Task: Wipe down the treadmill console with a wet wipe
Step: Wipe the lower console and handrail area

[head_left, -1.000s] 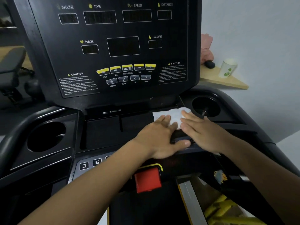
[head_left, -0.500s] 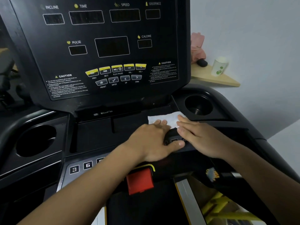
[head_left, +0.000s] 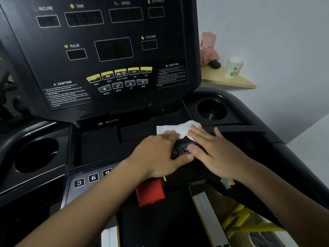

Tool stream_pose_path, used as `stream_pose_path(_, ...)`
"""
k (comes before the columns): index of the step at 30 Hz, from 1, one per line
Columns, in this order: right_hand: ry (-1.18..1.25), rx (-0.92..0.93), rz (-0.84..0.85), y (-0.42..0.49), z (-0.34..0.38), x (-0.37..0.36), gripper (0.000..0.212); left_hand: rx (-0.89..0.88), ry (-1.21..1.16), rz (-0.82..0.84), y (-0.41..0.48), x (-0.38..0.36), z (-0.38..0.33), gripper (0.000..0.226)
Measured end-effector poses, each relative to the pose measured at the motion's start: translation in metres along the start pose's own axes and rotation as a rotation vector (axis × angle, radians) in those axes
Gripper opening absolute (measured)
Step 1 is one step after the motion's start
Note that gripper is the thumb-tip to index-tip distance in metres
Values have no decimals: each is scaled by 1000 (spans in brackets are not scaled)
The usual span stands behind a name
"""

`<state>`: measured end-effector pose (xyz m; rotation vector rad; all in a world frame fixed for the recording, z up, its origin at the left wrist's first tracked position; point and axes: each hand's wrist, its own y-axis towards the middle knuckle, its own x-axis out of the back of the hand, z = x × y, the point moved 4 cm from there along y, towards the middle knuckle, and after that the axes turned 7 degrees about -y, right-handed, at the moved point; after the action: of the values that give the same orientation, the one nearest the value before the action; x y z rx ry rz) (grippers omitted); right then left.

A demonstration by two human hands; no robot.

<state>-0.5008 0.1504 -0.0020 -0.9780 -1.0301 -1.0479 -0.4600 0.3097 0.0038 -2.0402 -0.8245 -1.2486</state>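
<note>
Wet wipe (head_left: 171, 129), flat a half-second ago, now rumpled at right | left hand (head_left: 158, 155), right hand (head_left: 216, 152): grip flat, fingers straight, pressing wipe onto treadmill console (head_left: 99, 145)

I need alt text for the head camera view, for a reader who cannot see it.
A person's left hand and right hand press a white wet wipe onto the ledge of a black treadmill console, under its unlit display panel. A round cup holder lies just right of the wipe; a red stop tab sits below the hands.
</note>
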Motion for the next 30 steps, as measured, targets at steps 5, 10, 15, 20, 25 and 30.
stream_pose_path(5,-16,-20,21,17,-7,-1,72,-5,35,29,22,-8,4,90)
stream_pose_path(10,-68,-12,1,18,-3,-1,76,-15,20,58,16,-13,3,92)
stream_pose_path(15,-56,15,-16,-28,3,-6,71,-63,134,21,-25,-8,7,91)
stream_pose_path(20,2,-75,-9,-14,5,5,61,-83,120,14,-7,-5,-13,91)
stream_pose_path(25,-18,12,-110,-31,0,-6,65,-87,251,75,-39,6,-31,76)
stream_pose_path(30,24,37,-389,-50,-2,-10,41,-238,265,-223,-55,4,-34,45)
